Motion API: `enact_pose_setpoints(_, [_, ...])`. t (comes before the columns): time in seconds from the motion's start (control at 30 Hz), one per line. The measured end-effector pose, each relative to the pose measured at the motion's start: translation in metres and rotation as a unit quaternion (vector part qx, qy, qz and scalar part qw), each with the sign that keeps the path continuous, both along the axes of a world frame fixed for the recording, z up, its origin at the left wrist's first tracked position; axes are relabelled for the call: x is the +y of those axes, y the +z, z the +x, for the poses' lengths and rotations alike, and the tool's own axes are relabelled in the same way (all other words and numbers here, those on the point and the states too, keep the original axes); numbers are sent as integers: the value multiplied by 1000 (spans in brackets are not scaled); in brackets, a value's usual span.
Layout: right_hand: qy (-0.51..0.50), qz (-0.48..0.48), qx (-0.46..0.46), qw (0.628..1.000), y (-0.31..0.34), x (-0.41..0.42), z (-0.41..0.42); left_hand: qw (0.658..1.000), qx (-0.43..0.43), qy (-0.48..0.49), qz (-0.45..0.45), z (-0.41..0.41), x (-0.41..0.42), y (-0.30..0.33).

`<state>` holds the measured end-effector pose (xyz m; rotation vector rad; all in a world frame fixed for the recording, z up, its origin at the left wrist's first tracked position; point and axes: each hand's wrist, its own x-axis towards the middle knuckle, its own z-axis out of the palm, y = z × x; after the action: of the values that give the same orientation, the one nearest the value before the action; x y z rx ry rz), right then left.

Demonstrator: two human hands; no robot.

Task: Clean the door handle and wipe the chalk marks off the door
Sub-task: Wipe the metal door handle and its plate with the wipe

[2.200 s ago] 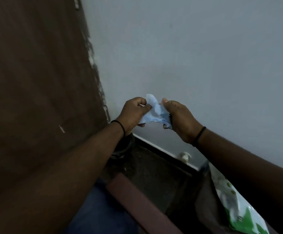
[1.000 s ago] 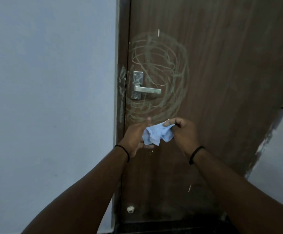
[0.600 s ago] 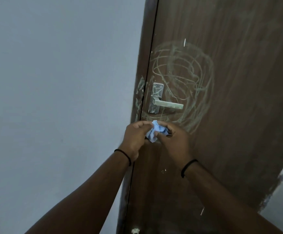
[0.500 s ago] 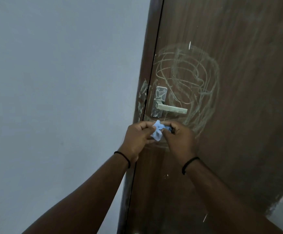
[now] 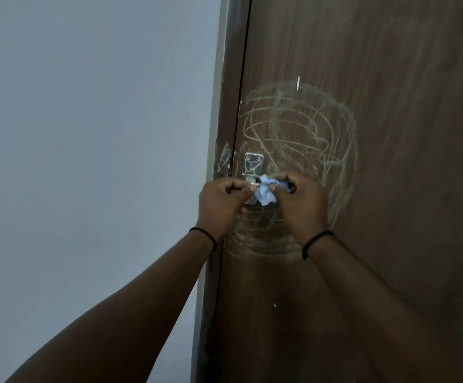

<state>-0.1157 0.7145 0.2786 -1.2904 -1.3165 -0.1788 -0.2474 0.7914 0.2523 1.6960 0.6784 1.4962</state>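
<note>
Standing close to a brown door [image 5: 390, 78], both hands raised level with the metal handle plate [image 5: 253, 165]. Right hand [image 5: 303, 205] curled, fingers [image 5: 280, 181] pinching a crumpled pale-blue cloth [image 5: 265, 192]; left hand [image 5: 219, 203] also curled, its fingertips meeting the cloth's left edge, though whether pinching the cloth or only touching it cannot be told for sure. Cloth bunched into a small wad between the two hands, hanging right in front of the lower part of the plate.

Lever of the handle almost wholly hidden behind the cloth and the right hand; probably running sideways to the right from the plate, so long axis horizontal, lying just behind and slightly above the right fingers. Right hand nearer to the lever; left hand nearer to the plate and the door edge. Contact between cloth and metal not clear from here.

Chalk marks [image 5: 307, 128] looping in wide scribbles above, right of and below the handle, with a few strokes on the door frame [image 5: 226, 158] to the left, all apparently untouched. Grey wall [image 5: 86, 134] filling the left side.

Likely step: wrapping the wad onto the lever and rubbing along its length, rightward from the plate. Wiping not yet begun, by the look of it.
</note>
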Motion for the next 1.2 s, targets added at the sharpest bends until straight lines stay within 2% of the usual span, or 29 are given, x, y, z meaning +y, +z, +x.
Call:
enact_pose_setpoints(0.07, [-5,24,6,1000,16,5,8,995,0,98,5,2,2,5])
enact_pose_setpoints(0.13, [-31,28,-26,999,29,15,12,991,6,137,-11,4,5,11])
enact_pose_setpoints(0.27, [-41,45,-86,994,46,40,6,991,38,128,-20,12,11,21])
enact_pose_setpoints(0.4, [-63,54,-161,983,49,57,3,986,65,145,48,17,14,17])
enact_pose_setpoints(0.53, [-90,2,-230,969,45,65,3,983,49,158,74,20,17,11])
enact_pose_setpoints(0.63, [-51,-15,-295,954,42,65,2,987,34,141,74,18,17,7])
enact_pose_setpoints(0.7, [-76,-53,-330,939,35,63,6,989,31,127,76,15,16,4])
enact_pose_setpoints(0.87, [-96,3,-249,964,44,69,7,987,41,123,91,13,15,2])
enact_pose_setpoints(0.97, [-49,4,-329,943,51,73,-6,985,55,135,95,14,16,3])
enact_pose_setpoints(1.07, [-21,-39,-394,918,45,73,4,984,72,136,88,13,19,7])
enact_pose_setpoints(1.13, [-52,-37,-381,922,45,69,16,984,80,133,85,12,20,8])
enact_pose_setpoints(1.2, [-66,15,-337,939,47,65,23,985,80,131,83,12,19,7])
